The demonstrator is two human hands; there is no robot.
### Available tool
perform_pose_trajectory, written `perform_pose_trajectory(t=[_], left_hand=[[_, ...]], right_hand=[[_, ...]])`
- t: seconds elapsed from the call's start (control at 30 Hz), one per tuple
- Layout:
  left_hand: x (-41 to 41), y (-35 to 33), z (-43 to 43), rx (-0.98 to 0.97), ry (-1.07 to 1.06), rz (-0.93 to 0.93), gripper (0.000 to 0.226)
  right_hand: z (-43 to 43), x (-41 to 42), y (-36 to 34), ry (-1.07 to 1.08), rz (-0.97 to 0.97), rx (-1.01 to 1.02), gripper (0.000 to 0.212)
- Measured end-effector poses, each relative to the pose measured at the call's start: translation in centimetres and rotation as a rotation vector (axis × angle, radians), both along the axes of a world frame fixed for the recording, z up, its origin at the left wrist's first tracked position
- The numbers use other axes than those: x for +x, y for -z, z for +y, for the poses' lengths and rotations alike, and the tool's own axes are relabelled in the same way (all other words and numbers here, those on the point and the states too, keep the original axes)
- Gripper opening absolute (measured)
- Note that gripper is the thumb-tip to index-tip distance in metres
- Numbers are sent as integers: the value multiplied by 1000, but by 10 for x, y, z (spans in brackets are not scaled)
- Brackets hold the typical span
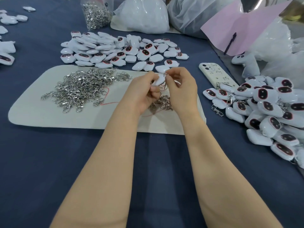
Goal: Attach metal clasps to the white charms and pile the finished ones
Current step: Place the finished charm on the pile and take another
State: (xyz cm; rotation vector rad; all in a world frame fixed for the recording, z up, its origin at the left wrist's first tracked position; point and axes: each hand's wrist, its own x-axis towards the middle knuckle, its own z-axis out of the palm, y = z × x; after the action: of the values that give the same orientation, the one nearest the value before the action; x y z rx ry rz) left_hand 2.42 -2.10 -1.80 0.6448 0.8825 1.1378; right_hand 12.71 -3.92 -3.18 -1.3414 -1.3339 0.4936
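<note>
My left hand [142, 91] grips a white charm [159, 80] above the cream mat [41, 112]. My right hand [181, 86] pinches a metal clasp [166, 83] at the charm's upper edge; most of the clasp is hidden by my fingers. A heap of loose clasps [82, 89] lies on the mat to the left, and a small cluster of clasps [162, 101] lies under my hands. Bare charms [115, 50] are spread behind the mat. A pile of charms with clasps on them [266, 111] sits at the right.
A phone in a cream case [215, 74] lies between the mat and the right pile. A clear bag of clasps [97, 14] and white plastic bags [143, 15] stand at the back. A pink sheet [238, 25] and more charms [9, 18] are at the table's far corners.
</note>
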Motion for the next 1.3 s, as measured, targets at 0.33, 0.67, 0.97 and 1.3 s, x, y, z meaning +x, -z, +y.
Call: perform_pose_trajectory(t=[0.33,0.67,0.97,1.3], left_hand=[[-10,-4,-2,-266,167,-499,6],[-4,0,0,-121,-66,-67,14],[1,6,-7,568,-323,887,18],[9,-2,-8,-119,-129,-97,22]], right_hand=[[-2,-6,-4,-26,148,50,23],[-3,-4,-3,45,-159,83,11],[-3,0,-1,1,-349,-32,20],[1,1,-1,50,39,-59,11]])
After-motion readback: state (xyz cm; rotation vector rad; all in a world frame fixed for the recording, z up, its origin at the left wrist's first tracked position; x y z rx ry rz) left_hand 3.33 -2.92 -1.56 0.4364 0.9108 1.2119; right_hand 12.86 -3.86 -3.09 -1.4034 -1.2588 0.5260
